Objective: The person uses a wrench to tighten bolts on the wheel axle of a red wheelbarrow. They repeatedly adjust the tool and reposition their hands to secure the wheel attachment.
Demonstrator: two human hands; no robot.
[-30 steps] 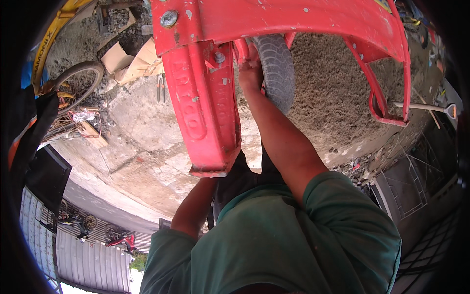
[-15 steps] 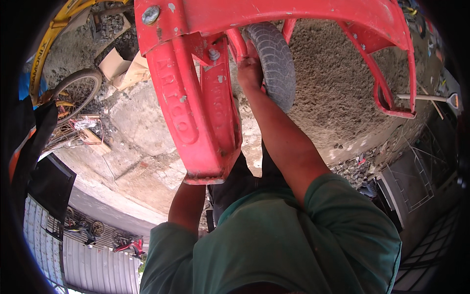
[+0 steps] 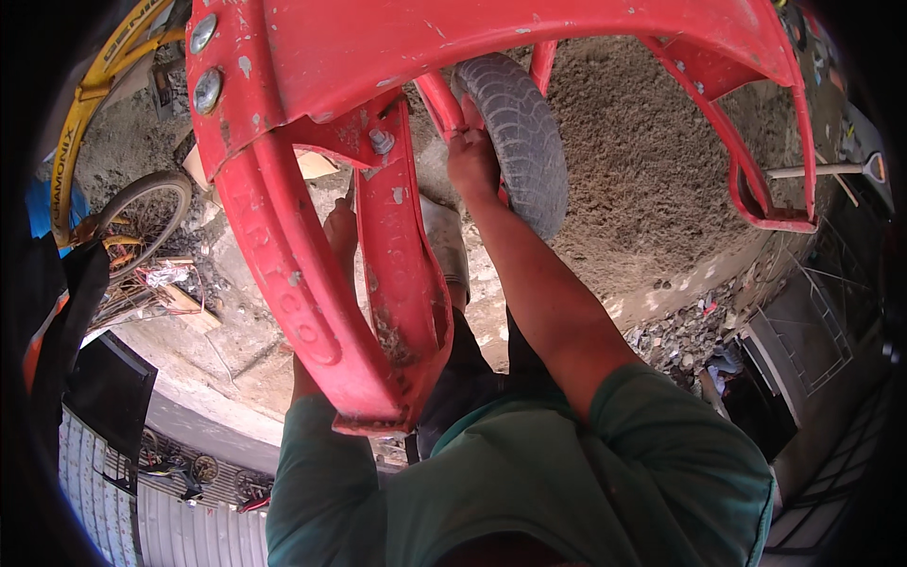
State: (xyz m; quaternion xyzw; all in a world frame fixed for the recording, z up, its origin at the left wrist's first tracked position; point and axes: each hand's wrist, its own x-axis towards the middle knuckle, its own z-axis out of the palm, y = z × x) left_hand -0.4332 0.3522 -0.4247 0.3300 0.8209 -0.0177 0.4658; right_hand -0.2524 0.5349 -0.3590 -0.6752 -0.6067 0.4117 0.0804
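Observation:
In front of me is a scuffed red metal frame, apparently a tipped-up wheelbarrow [image 3: 312, 283], with bolts and raised lettering on its near leg. My right hand [image 3: 472, 165] is closed round a red tube [image 3: 439, 99] of the frame, right beside the grey treaded tyre [image 3: 518, 142]. Through the gap between two red uprights I see part of my left hand [image 3: 342, 227]. Its fingers are bent in, with a thin dark thing sticking up above them that I cannot make out. The red leg covers most of that forearm.
A yellow bicycle frame [image 3: 66, 161] with a wheel [image 3: 142, 222] lies at the left, near wood scraps [image 3: 189, 307]. Right of the tyre spreads coarse grey soil [image 3: 642, 189]. A shovel [image 3: 822, 170] lies at the far right, above stone rubble [image 3: 680, 345]. Corrugated sheets [image 3: 198, 524] stand lower left.
The red frame has shifted left and down in the view. My left hand, hidden before behind the red leg, now shows in the gap. The right hand keeps its grip beside the tyre.

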